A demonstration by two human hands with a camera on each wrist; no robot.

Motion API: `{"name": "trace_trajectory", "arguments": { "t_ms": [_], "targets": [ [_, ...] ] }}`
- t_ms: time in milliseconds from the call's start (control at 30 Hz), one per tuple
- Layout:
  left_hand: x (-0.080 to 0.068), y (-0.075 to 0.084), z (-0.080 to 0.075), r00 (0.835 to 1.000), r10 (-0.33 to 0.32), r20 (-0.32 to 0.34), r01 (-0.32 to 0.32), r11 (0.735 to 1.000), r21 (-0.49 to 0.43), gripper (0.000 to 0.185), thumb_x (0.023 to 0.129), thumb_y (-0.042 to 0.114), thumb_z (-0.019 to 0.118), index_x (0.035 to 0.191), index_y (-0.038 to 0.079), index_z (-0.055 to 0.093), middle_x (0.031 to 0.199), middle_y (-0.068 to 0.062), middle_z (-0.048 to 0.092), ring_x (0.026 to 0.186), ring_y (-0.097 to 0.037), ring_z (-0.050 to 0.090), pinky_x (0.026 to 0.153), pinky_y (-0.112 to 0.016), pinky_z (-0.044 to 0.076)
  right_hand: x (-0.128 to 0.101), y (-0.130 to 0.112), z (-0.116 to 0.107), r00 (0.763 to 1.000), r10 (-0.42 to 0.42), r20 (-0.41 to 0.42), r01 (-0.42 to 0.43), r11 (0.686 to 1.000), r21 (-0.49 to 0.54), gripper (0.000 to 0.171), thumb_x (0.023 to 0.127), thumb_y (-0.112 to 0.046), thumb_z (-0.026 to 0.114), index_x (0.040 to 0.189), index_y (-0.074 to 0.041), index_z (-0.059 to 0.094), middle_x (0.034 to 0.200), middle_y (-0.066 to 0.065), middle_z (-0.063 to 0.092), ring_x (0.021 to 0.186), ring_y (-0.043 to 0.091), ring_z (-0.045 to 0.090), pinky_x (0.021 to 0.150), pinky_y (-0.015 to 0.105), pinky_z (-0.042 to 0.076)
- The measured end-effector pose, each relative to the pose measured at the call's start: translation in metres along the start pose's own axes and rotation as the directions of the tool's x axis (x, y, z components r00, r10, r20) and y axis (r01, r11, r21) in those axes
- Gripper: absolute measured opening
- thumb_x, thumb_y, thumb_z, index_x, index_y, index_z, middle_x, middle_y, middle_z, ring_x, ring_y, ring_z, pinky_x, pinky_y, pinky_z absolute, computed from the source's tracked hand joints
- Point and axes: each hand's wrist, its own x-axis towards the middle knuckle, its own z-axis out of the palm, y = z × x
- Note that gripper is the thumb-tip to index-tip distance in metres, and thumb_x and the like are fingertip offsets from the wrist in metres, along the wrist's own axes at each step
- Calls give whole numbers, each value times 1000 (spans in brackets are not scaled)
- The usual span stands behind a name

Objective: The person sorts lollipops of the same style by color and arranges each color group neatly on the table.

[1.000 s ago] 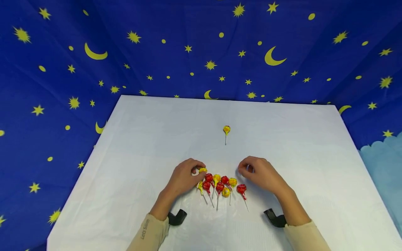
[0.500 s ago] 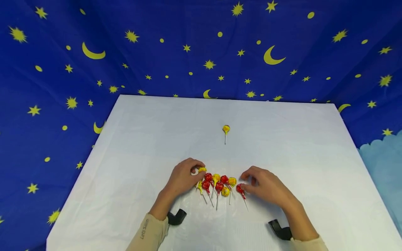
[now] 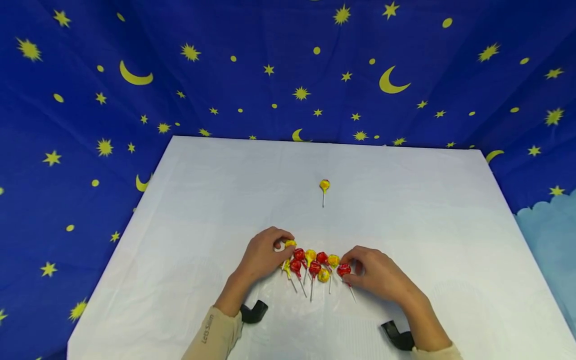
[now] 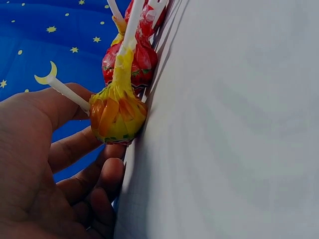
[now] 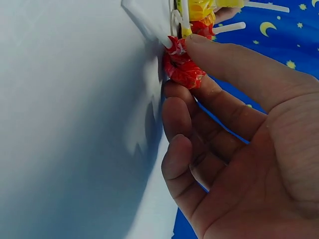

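Note:
In the head view, lollipops in red and yellow wrappers lie bunched on the table. My left hand [image 3: 268,253] holds the bunch's left end, thumb and forefinger around a yellow lollipop [image 3: 290,244]. Up close in the left wrist view, a yellow lollipop [image 4: 118,119] sits by the fingertips, with red ones beyond it. My right hand [image 3: 375,270] pinches a red lollipop [image 3: 344,270] at the right end between thumb and forefinger. From the right wrist, the thumb overlaps that red wrapper [image 5: 185,69] and the other fingers curl loosely below. Between the hands are several more, including a red lollipop [image 3: 315,268].
A single yellow lollipop [image 3: 324,185] lies apart, farther back on the white-covered table [image 3: 225,185]. Behind the table hangs a blue cloth [image 3: 252,80] with yellow stars and moons. Black curved pieces [image 3: 254,312] stick out by both wrists.
My right hand has come down and toward me onto the red lollipop at the right end, and its fingers have closed around it. The left hand has stayed in place.

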Motion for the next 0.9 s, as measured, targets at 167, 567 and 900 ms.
{"name": "trace_trajectory", "arguments": {
  "t_ms": [167, 567, 900],
  "targets": [
    [0, 1, 0, 1000, -11, 3, 12, 1000, -5, 18, 90, 30, 68, 106, 23, 69, 91, 9, 58, 76, -11, 51, 67, -33, 41, -1, 1, 2, 1000, 2, -6, -2, 1000, -1, 26, 77, -24, 81, 99, -19, 69, 79, -12, 56, 69, 7, 50, 61, 28, 41],
    [1, 2, 1, 1000, -29, 3, 29, 1000, 9, 17, 89, 30, 68, 105, 23, 69, 90, 10, 57, 76, -8, 50, 66, -32, 42, -2, 0, 2, 1000, -13, -25, 12, 1000, -12, 25, 77, -24, 81, 99, -21, 68, 78, -13, 55, 68, 6, 50, 61, 27, 41],
    [4, 7, 0, 998, -53, -19, 53, 999, 7, 18, 88, 29, 70, 104, 20, 71, 84, 8, 58, 70, -9, 49, 65, -33, 42, -1, -1, 2, 1000, 3, -25, -4, 1000, -9, 24, 78, -24, 81, 98, -21, 68, 78, -13, 55, 68, 7, 49, 60, 28, 41]
  ]
}}
